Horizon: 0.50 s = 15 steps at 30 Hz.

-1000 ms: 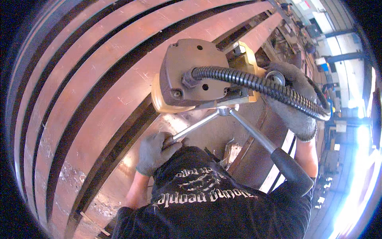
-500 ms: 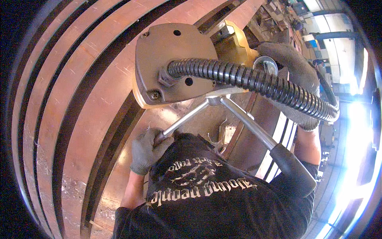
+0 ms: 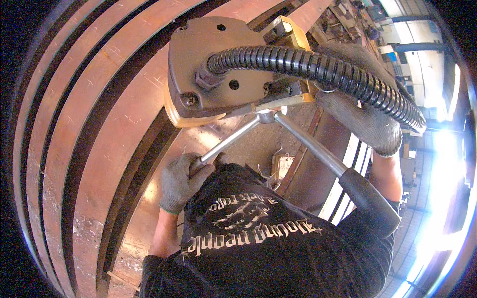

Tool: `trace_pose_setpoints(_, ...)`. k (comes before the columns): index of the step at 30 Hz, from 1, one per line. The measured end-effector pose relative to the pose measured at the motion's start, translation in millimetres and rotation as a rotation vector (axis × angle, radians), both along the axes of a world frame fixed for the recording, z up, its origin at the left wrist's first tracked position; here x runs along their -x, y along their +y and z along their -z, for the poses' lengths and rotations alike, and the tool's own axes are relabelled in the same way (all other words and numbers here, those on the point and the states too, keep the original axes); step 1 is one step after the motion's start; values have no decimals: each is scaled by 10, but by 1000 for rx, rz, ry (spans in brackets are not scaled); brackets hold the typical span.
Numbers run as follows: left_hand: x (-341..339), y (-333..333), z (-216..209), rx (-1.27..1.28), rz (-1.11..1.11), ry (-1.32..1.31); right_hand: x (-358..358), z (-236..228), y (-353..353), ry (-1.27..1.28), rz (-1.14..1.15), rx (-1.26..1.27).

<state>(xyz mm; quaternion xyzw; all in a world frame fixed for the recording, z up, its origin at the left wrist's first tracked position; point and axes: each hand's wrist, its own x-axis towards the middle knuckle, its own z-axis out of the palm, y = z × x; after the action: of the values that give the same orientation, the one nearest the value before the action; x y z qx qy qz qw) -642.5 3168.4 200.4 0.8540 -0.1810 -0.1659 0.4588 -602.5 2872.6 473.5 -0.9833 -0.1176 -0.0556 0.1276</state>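
Observation:
A machine with a dark cover and yellow body (image 3: 213, 39), which looks like a magnetic drill, stands in front of me. Two bare metal rods spread from a hub (image 3: 267, 116) on its near side. My left hand (image 3: 184, 181), in a grey glove, is closed round the end of the left feed handle (image 3: 231, 141). The right feed handle has a thick black grip (image 3: 367, 201), which lies against my right sleeve. My gloved right hand (image 3: 362, 116) is at the machine's right side, behind a black corrugated conduit (image 3: 298, 62); its fingers are mostly hidden.
Long curved rust-brown steel plates (image 3: 107, 116) with dark gaps between them fill the left side. A small box with loose wires (image 3: 283, 166) lies beyond my shirt. Cluttered parts (image 3: 343, 22) lie at the far right, and bright light floods the right edge.
The machine and its conduit sit slightly higher in the picture. My right hand has shifted behind the conduit, covering the round clear part seen before. My left hand keeps its grip.

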Motion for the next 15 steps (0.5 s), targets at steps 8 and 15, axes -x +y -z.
trace_pose_setpoints(8, 2, -21, -19, 9, -9, 19, 61, 5, 5, 17, 59, -10)
trace_pose_setpoints(15, 10, -37, 6, 5, -21, 9, 51, -12, -35, 13, 88, 87)
